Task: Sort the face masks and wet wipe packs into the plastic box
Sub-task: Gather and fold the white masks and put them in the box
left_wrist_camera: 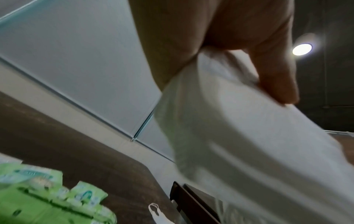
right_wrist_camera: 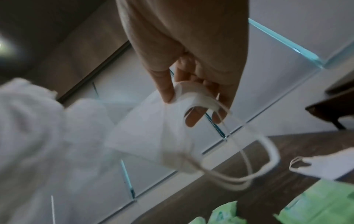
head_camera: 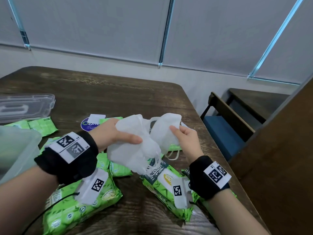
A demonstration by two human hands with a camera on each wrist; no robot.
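White masks (head_camera: 135,150) were soft, light, floppy; loops dangled, liable to snag. Left hand (head_camera: 115,133) clamped on bunch, above worktop (head_camera: 118,92) centre. Right hand (head_camera: 186,138) pinched second mask (head_camera: 166,129) at its 3 o'clock edge. Best held by fabric body, not loops. Box (head_camera: 18,150) stood at 9 o'clock. Green packs (head_camera: 84,200) lay from 9 to 5 o'clock, probably heavier, slick.
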